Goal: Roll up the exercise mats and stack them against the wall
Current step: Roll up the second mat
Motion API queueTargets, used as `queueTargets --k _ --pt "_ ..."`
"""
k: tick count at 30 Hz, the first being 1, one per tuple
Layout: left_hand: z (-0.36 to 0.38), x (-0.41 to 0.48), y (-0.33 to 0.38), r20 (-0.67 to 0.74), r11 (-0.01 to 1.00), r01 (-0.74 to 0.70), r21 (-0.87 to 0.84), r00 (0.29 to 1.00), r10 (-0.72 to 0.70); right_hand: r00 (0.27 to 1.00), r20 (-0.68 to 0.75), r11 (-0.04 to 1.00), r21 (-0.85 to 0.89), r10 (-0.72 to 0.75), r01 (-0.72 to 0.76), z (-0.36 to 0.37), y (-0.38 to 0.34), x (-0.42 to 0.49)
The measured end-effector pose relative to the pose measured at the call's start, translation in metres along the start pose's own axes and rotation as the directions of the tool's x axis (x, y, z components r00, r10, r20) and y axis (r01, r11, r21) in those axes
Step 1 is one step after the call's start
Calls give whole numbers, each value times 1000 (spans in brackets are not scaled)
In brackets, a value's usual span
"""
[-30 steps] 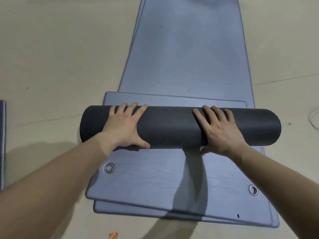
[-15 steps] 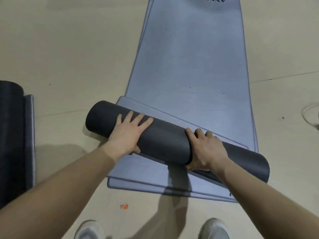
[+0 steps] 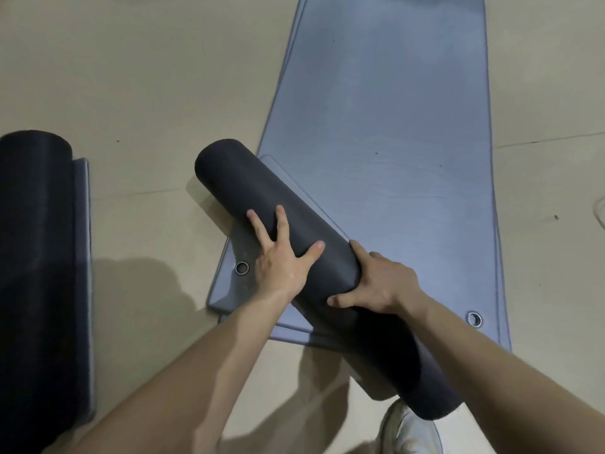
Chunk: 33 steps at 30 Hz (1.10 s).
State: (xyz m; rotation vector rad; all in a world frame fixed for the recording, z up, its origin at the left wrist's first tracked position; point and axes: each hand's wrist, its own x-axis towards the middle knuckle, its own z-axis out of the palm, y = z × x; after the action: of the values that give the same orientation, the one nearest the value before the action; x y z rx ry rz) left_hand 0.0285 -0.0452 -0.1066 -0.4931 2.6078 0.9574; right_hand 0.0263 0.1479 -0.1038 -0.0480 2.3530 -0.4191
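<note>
A dark rolled mat [image 3: 248, 191] lies slanted from upper left to lower right, partly over the near end of a flat blue-grey mat [image 3: 386, 126]. My left hand [image 3: 281, 260] rests flat on the roll's left side with fingers spread. My right hand [image 3: 379, 283] wraps around the roll near its middle, thumb underneath. The roll's loose blue flap [image 3: 229, 286] with a metal eyelet [image 3: 242, 267] shows beneath it. A second rolled dark mat [image 3: 32, 240] lies on the floor at the far left.
Beige floor [image 3: 147, 77] surrounds the mats. The flat mat has an eyelet [image 3: 474, 319] at its near right corner. My white shoe [image 3: 409, 430] shows at the bottom, under the roll's right end. A pale cord [image 3: 600, 214] lies at the right edge.
The roll has swung from lying across the mat to a steep slant, its right end coming toward me. My right hand closed around it. The view shifted left, showing the other roll.
</note>
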Motion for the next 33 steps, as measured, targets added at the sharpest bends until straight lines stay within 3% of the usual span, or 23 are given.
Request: queueTargets --k 3,5,10,16,21,27,33 --pt "-4 11 2 3 1000 -16 15 1000 16 978 171 893 448 -119 31 -6 25 9" --pt "-3 16 0 11 999 -36 35 999 35 978 172 831 556 -115 0 -2 29 16" --pt "-10 15 -34 20 992 -63 -112 998 66 996 35 884 464 -87 61 16 -6 3" --pt "-33 6 -69 19 909 158 -387 986 -164 994 -71 871 480 -78 103 52 -85 12" --pt "-99 20 -107 -79 895 199 -399 965 -250 992 -44 790 602 -118 121 81 -170 39" --pt "-157 31 -177 -116 869 271 -414 931 -346 986 -12 822 552 -164 143 113 -264 62" --pt "-200 30 -247 -200 940 290 -181 925 -324 987 31 781 616 -156 104 167 -343 55"
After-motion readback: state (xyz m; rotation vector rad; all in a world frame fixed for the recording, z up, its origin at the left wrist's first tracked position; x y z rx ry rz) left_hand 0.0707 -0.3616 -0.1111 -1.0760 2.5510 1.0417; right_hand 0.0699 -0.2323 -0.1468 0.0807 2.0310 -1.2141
